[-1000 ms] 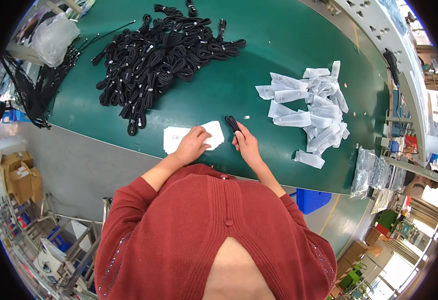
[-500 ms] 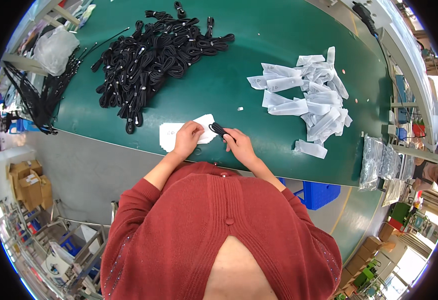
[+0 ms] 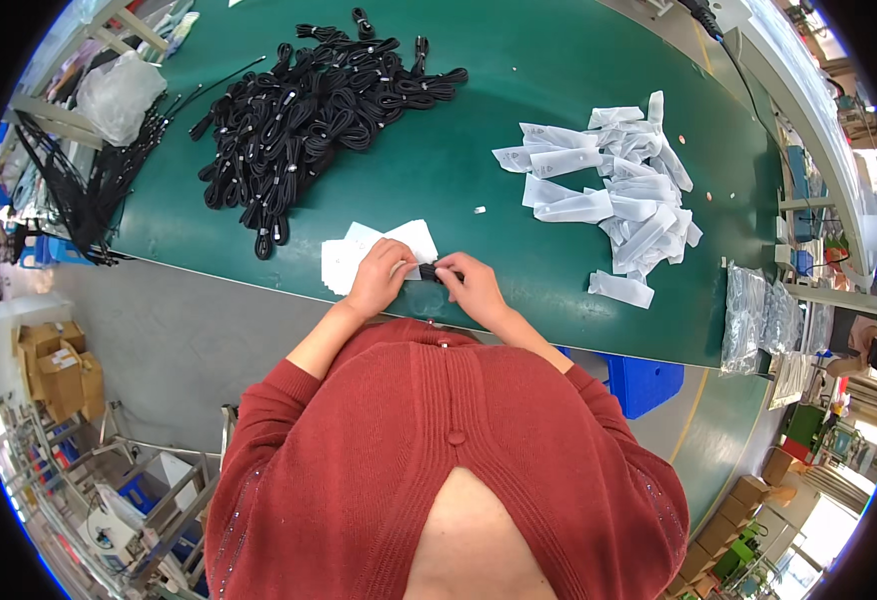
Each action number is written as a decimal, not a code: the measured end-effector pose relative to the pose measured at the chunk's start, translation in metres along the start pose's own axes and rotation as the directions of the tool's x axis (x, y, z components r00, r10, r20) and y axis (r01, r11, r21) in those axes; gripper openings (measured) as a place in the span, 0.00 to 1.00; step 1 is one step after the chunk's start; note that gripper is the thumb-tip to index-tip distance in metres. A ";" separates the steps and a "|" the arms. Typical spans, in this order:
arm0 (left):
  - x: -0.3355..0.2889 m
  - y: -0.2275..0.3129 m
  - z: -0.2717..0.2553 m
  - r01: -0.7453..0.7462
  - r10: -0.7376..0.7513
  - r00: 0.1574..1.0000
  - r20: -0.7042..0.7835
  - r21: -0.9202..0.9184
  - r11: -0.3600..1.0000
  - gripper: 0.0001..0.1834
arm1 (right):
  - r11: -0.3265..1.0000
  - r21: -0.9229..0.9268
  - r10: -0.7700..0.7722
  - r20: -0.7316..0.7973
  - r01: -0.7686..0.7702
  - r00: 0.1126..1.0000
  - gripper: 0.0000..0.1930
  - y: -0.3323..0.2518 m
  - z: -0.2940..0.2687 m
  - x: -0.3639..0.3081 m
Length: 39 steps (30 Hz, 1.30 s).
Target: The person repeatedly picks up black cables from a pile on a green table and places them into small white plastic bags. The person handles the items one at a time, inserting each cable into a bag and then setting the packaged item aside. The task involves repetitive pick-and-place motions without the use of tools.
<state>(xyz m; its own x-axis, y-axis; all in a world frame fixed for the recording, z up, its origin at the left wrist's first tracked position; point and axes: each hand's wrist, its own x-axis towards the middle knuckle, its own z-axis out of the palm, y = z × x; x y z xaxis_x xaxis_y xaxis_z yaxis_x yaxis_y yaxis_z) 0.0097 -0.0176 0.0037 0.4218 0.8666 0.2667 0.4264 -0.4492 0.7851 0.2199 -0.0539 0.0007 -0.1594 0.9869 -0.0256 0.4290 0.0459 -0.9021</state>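
Note:
My right hand (image 3: pixel 474 285) grips a coiled black cable (image 3: pixel 429 271), its end pointing left toward my other hand. My left hand (image 3: pixel 379 275) is closed in a pinch on the edge of a flat whitish bag (image 3: pixel 412 273), which meets the cable's end. How far the cable sits inside the bag, I cannot tell. Under and behind my left hand, a fanned stack of flat white bags (image 3: pixel 337 262) lies near the table's front edge. To the right is a heap of filled frosted bags (image 3: pixel 639 205), with one filled bag (image 3: pixel 621 289) lying nearer to me.
A large pile of coiled black cables (image 3: pixel 299 130) covers the green table's (image 3: pixel 439 180) back left. Loose black cables (image 3: pixel 89 200) hang off the left edge by a clear plastic bag (image 3: pixel 121 98). Clear packets (image 3: pixel 744 320) hang at the right edge. A blue stool (image 3: pixel 644 385) stands below.
My right hand has brought the coiled cable down and left, against the bag edge at my left fingers. The top of the white stack has shifted and fanned out.

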 end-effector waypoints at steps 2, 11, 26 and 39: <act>0.004 0.012 -0.007 -0.068 0.068 0.997 0.020 0.010 0.998 0.06 | 0.746 0.396 0.515 0.165 -0.535 0.841 0.13 -0.003 0.007 0.003; 0.012 0.029 -0.026 -0.170 0.169 0.984 0.056 0.005 0.985 0.07 | 0.627 0.594 0.493 0.199 -0.504 0.847 0.15 -0.014 0.027 0.010; 0.046 0.011 -0.049 0.265 -0.253 0.962 0.106 -0.596 0.758 0.02 | 0.968 -0.016 -0.245 -0.296 0.252 0.923 0.20 -0.076 0.021 0.025; 0.070 0.005 -0.040 0.255 -0.276 0.959 0.062 -0.616 0.745 0.09 | 0.892 -0.447 -0.379 -0.651 0.071 0.657 0.03 -0.047 -0.069 0.046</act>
<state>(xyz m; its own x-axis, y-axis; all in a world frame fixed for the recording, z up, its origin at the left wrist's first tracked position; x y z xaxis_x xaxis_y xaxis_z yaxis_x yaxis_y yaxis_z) 0.0098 0.0496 0.0486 0.3363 0.9417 0.0040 -0.0675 0.0199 0.9975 0.2535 -0.0001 0.0715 0.3118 0.7320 0.6057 0.7690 0.1800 -0.6134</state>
